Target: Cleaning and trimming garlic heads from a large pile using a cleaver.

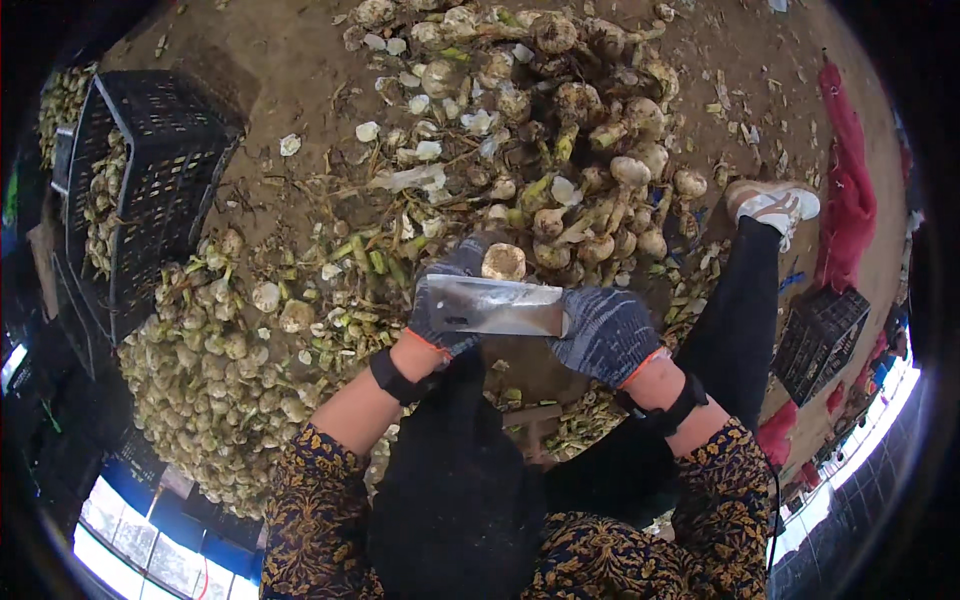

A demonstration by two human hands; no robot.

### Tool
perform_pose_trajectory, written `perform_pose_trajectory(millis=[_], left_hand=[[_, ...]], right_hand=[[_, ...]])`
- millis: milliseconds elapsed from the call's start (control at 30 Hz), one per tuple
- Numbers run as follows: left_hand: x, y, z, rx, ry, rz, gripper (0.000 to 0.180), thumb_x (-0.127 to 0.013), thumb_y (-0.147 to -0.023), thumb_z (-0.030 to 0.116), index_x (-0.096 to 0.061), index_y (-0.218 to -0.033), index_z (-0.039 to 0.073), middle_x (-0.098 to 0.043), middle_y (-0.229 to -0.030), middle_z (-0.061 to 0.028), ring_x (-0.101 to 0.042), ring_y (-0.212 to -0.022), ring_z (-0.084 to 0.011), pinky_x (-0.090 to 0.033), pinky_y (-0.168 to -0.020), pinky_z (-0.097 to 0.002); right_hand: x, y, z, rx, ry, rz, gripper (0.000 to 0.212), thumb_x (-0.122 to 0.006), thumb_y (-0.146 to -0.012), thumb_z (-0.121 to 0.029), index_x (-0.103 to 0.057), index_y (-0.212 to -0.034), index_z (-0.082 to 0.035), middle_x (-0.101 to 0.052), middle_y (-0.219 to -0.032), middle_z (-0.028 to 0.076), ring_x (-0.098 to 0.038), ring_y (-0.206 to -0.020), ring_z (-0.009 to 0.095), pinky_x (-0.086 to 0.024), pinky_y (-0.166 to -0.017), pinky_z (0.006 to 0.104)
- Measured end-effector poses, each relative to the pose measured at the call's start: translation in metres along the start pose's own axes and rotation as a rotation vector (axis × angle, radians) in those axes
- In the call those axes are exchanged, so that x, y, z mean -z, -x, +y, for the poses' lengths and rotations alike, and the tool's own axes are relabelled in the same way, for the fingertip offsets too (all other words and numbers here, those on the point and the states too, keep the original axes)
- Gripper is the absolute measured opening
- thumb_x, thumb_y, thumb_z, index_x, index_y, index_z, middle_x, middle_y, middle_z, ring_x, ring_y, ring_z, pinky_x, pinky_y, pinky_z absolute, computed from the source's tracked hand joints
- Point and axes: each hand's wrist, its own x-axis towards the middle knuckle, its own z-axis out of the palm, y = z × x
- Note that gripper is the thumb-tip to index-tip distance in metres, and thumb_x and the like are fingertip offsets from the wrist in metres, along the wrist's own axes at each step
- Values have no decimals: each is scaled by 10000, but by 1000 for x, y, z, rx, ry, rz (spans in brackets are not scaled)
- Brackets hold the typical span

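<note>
A black plastic crate (172, 125) with slotted sides sits at the far left of the dirt floor (275, 75). Toward the right edge, a long red net (848, 190) lies stretched out, one end beside another dark crate (822, 342).

R fingers (588, 318) grip knife (492, 304) nr garlic (503, 262).

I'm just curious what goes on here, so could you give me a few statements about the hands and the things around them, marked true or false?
1. The right hand holds a wide blade. True.
2. The left hand is bare. False: the left hand is gloved.
3. A bulb is at the left hand's fingers. True.
4. The big crate at far left is red. False: that crate is black.
5. The visible shoe is all black. False: the shoe is mostly white.
</note>
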Motion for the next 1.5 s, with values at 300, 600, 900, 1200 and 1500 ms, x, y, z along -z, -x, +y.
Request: perform_pose_trajectory(millis=[300, 600, 900, 1200, 1500], left_hand=[[1, 5, 1, 21, -274, 35, 443, -644, -655, 262, -498, -993, 15, -561, -829, -135, -550, -752, -282, -441, -639, -340], [-5, 23, -23, 145, 76, -17, 475, -664, -637, 281, -518, -1031, 60, -579, -913, -124, -559, -827, -251, -455, -687, -341], [13, 8, 24, 361, 529, 320, 412, -619, -756, 146, -433, -1114, 63, -547, -948, -33, -550, -797, -153, -468, -682, -265], [20, -8, 24, 358, 1299, 362, 283, -583, -767, 140, -511, -1035, 83, -551, -966, -64, -543, -827, -200, -453, -703, -309], [25, 26, 44, 360, 401, 130, 317, -523, -821, 243, -462, -1073, 61, -533, -987, -50, -523, -834, -143, -451, -720, -292]], right_hand=[[-4, 1, 8, -22, -50, -55, 306, -580, -614, -348, -590, -725, -63, -578, -649, 157, -573, -627, 314, -457, -579, 403], [-4, -1, 4, 35, -26, -120, 295, -560, -621, -327, -593, -727, -54, -581, -676, 174, -572, -640, 320, -459, -592, 407], [-13, -2, 27, -72, -278, -36, 322, -564, -708, -332, -604, -796, -25, -589, -713, 179, -581, -672, 288, -468, -607, 368], [-28, 20, -29, -362, -1635, -476, 216, -534, -791, -261, -590, -787, -52, -548, -644, 0, -488, -531, 59, -400, -474, 215], [-43, -1, -35, -268, -1810, -502, 178, -484, -820, -200, -573, -831, -45, -539, -661, 16, -500, -536, 92, -402, -434, 260]])
